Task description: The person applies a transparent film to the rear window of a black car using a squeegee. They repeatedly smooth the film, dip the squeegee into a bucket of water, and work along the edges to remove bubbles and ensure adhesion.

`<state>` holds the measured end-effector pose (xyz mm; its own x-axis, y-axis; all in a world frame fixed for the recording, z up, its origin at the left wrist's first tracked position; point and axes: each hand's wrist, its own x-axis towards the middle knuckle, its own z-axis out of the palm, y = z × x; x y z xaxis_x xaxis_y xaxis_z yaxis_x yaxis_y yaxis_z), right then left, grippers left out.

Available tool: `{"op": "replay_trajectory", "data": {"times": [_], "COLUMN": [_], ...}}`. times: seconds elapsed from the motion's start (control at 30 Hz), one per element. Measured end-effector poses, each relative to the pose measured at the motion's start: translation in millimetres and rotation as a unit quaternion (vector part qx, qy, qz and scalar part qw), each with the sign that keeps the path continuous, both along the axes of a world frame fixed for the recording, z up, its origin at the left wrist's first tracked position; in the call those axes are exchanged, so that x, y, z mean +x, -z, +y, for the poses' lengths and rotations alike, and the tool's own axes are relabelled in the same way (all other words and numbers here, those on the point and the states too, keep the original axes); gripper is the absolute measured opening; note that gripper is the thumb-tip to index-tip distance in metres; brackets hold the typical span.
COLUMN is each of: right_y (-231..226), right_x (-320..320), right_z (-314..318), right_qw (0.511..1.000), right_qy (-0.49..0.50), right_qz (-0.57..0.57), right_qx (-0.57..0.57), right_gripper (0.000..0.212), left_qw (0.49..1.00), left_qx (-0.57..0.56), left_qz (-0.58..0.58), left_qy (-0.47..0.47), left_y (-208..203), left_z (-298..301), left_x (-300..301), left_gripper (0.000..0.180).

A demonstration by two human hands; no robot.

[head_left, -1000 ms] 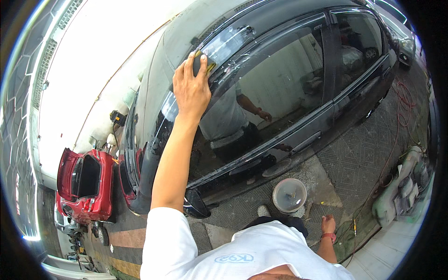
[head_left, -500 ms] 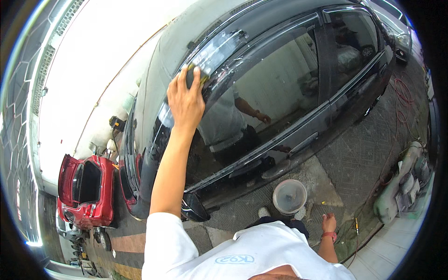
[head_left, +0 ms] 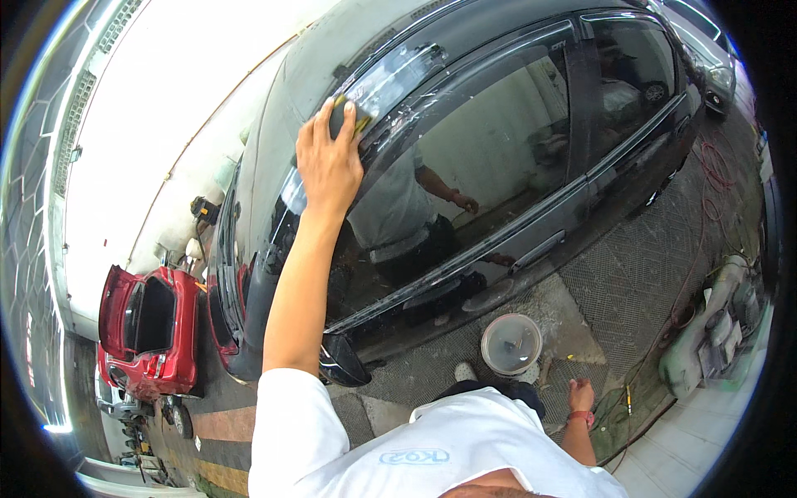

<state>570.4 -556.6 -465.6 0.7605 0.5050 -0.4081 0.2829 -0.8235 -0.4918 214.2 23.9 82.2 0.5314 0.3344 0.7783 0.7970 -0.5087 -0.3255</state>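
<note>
- Black car: spans the view ahead of the person, its side windows facing the body.
- Pale patch: a whitish, streaked area along the roof edge, above the side window; its lower end meets the left hand's fingertips.
- Tub: round, on the floor between person and car, nearer the right hand than the left.
- Left hand: outstretched, fingers curled in a grip around the block.
- Right hand: lowered beside the body, well apart from the block; whether it is closed cannot be told.
- Block: dark with yellow edges, under the left fingers, at the pale patch's lower end.
</note>
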Motion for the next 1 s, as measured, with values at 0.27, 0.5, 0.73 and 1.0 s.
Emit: {"op": "replay_trajectory", "data": {"times": [0.27, 0.5, 0.73, 1.0], "right_y": [-8.1, 6.8, -17.7, -312.1], "right_x": [-1.8, -0.7, -4.7, -145.8], "right_z": [0.6, -7.2, 51.1, 261.2], "right_qw": [1.0, 1.0, 0.997, 0.796], "right_qy": [-0.003, 0.007, -0.05, -0.283], "right_qz": [-0.008, -0.005, -0.004, 0.212], "right_qx": [-0.008, 0.007, 0.065, 0.491], "right_gripper": [0.041, 0.039, 0.043, 0.041], "left_qw": [0.998, 0.999, 0.997, 0.912], "left_qx": [-0.032, -0.044, -0.054, -0.305], "left_qz": [-0.048, -0.028, -0.055, -0.25], "left_qy": [0.012, 0.01, 0.026, 0.115], "left_y": [-16.5, -11.1, -0.8, 100.4], "left_z": [10.3, 0.5, -14.7, -192.3], "left_x": [-0.8, -17.5, -28.1, 4.0], "left_gripper": [0.053, 0.051, 0.054, 0.049]}}
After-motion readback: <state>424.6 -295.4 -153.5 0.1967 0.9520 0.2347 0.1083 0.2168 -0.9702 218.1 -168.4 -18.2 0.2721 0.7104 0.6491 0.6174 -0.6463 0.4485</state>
